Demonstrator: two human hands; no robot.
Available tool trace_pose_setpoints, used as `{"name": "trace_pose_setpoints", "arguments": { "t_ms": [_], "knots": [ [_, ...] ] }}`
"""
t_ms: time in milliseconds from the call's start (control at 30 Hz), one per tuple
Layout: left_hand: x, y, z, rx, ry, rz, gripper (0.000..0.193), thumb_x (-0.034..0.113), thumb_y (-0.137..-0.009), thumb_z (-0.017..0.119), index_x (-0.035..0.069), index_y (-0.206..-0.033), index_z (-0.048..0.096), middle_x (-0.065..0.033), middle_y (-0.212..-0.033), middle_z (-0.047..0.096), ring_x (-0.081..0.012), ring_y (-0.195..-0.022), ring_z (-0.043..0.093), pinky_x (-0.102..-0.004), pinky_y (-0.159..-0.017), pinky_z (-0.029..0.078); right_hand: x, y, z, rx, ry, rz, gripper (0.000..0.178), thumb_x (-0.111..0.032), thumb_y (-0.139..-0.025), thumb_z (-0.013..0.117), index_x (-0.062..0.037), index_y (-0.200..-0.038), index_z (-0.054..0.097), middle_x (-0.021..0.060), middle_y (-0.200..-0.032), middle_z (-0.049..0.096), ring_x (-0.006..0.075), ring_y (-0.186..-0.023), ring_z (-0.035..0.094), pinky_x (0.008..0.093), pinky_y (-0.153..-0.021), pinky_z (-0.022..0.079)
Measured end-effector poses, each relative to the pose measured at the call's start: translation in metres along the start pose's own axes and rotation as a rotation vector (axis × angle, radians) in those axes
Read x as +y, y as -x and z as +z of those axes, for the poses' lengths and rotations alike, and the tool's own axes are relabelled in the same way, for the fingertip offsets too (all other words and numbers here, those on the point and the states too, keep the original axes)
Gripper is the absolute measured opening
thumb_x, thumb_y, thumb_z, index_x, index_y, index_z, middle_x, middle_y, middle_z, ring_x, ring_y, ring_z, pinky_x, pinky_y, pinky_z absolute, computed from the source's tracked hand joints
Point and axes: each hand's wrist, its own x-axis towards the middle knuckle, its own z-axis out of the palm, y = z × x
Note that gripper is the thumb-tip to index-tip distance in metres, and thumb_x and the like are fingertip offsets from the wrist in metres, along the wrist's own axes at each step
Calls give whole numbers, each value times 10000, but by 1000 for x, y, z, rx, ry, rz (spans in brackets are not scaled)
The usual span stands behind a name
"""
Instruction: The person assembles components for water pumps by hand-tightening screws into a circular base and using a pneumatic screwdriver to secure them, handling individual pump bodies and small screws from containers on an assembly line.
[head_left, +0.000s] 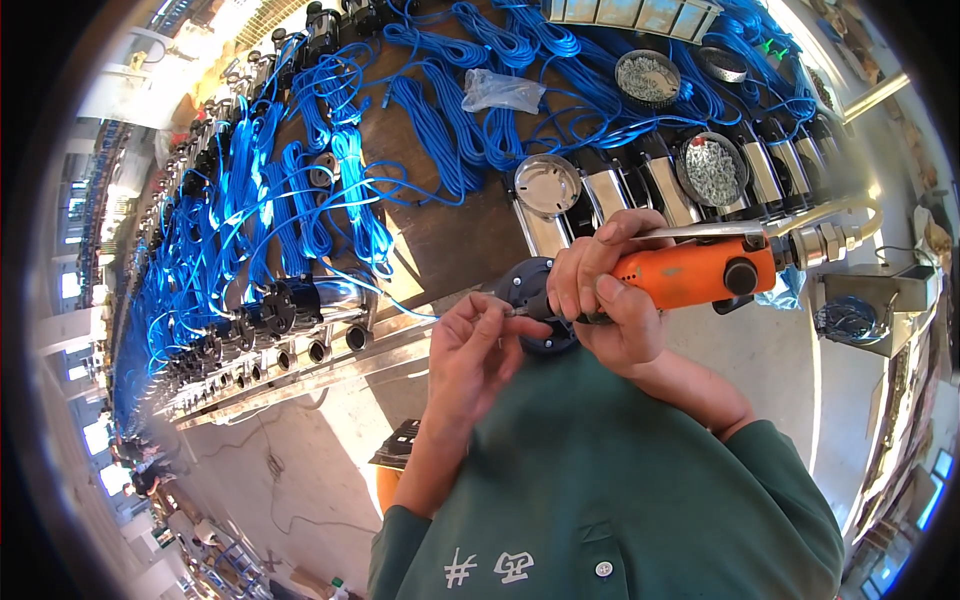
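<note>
An orange air screwdriver (690,275) with a metal lever lies level in front of my chest, and my right hand (615,290) is wrapped round its front end. My left hand (475,345) is closed in a pinch at the tool's tip, on a tiny metal piece (511,313) that looks like a screw. Behind the tip, partly hidden by both hands, is a black round flange (522,282) with bolt holes. Just beyond my right hand a shallow metal dish (547,184) rests on silver pump bodies (605,192).
Bundles of blue cable (435,130) cover the bench (430,235). Bowls of small metal fasteners (712,170) stand at the right, near a grey crate (635,15). A pale air hose (860,205) runs from the tool. Steel cylinders (340,295) line the bench edge at left.
</note>
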Motion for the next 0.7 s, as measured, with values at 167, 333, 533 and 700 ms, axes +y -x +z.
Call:
{"name": "trace_pose_setpoints", "arguments": {
  "t_ms": [167, 333, 533, 700],
  "knots": [
    [-7, 5, -13, 61, 1, -96, 155, 166, -955, 589, 17, -928, 625, -66, -660, 619, -49, -486, 445, -173, -442, 305, 0, 10, -6, -33, 83, 15, 335, -5, -792, 512, -30, -1098, 379, 49, -631, 476, 163, -540, 493, 313, -549, 458],
    [-26, 8, -20, 149, -571, 158, 142, 56, -875, 673, -6, -1000, 699, 60, -621, 453, -23, -532, 361, -188, -487, 264, 8, 29, -25, -96, 230, -12, 313, 10, -811, 489, -35, -1088, 349, 49, -659, 476, 166, -566, 506, 313, -573, 467],
    [-25, -2, -36, 69, -967, 340, 271, -29, -764, 732, 27, -1028, 704, 70, -623, 348, -28, -571, 324, -197, -514, 268, 27, 40, -35, -98, 275, 17, 309, 44, -815, 491, -18, -1080, 345, 66, -684, 508, 165, -587, 529, 310, -600, 483],
    [-29, -2, -43, 98, -795, 234, 289, -33, -749, 733, 22, -1028, 681, 50, -615, 331, -46, -575, 325, -205, -518, 288, 29, 38, -25, -228, 387, -31, 257, 40, -786, 535, -3, -1021, 442, 77, -711, 548, 176, -586, 576, 283, -556, 484]
  ]
}}
